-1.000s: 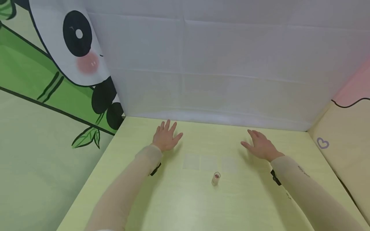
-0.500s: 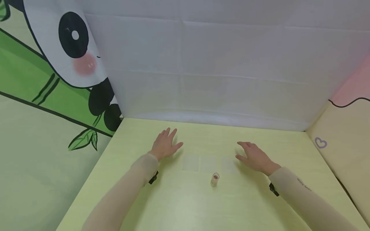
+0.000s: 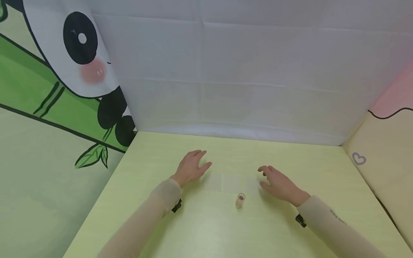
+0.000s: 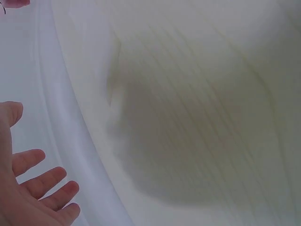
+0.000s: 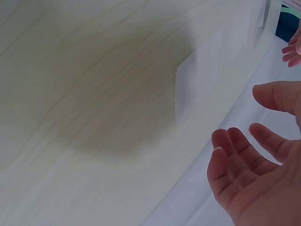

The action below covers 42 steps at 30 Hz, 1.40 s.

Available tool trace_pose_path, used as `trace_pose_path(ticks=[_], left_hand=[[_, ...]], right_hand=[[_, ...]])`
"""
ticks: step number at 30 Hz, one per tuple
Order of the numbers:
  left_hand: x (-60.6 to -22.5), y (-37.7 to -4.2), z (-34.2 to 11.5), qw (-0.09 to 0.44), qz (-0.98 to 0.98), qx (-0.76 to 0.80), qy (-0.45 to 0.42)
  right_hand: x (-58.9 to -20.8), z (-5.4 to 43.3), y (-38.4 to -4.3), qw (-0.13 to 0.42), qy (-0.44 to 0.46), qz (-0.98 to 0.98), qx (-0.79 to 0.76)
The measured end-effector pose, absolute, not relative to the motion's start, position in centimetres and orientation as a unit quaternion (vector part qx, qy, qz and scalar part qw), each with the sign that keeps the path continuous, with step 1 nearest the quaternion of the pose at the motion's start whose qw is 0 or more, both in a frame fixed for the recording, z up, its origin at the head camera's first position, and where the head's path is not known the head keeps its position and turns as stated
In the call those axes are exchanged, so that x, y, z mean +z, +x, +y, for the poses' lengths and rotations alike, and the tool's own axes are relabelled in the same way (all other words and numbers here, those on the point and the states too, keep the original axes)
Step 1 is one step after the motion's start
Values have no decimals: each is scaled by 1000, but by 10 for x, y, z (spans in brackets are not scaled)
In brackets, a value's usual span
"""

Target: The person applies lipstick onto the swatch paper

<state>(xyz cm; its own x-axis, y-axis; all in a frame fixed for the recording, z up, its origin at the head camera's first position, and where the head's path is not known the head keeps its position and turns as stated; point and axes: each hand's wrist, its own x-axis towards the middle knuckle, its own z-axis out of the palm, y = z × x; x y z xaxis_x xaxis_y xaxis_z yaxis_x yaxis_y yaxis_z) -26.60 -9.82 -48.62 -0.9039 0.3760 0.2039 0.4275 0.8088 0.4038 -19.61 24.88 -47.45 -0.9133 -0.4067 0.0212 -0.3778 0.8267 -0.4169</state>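
Over the left part of the table, my left hand (image 3: 190, 168) hovers with fingers loosely bent and thumb apart, holding nothing. To the right, my right hand (image 3: 280, 185) hangs in the air, its fingers gently curved around nothing, as its palm (image 5: 268, 188) in the right wrist view also shows. Three pale, nearly see-through squares lie in a row between the hands: a left one (image 3: 213, 182), a middle one (image 3: 232, 184) and a right one (image 3: 251, 185), whose edge my right fingertips are nearest. In front of the row stands a small clear cylinder (image 3: 240, 201), reddish inside near its top.
The pale yellow wood-grain table (image 3: 206, 229) meets a white creased sheet (image 3: 242, 71) at the back. A cartoon-printed cloth (image 3: 38, 150) borders the left side, and a cream and pink panel (image 3: 387, 143) the right. A dark strap device (image 3: 300, 220) sits at the right wrist.
Both hands have drawn back from the far edge and inward toward the squares. Their fingers have gone from spread to more bent. The squares and the cylinder have stayed put.
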Motion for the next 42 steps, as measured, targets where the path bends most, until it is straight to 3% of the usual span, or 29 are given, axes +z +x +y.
trace_pose_path(ticks=[14,21,42], left_hand=[[-490,-240,-73,38,-936,-281,-207],[-495,-232,-66,68,-926,-292,-229],[-495,-195,-34,65,-866,-421,-262]], right_hand=[[-482,225,-178,78,-230,917,-316],[-485,216,-173,109,-238,898,-354],[-505,200,-164,108,-254,872,-403]])
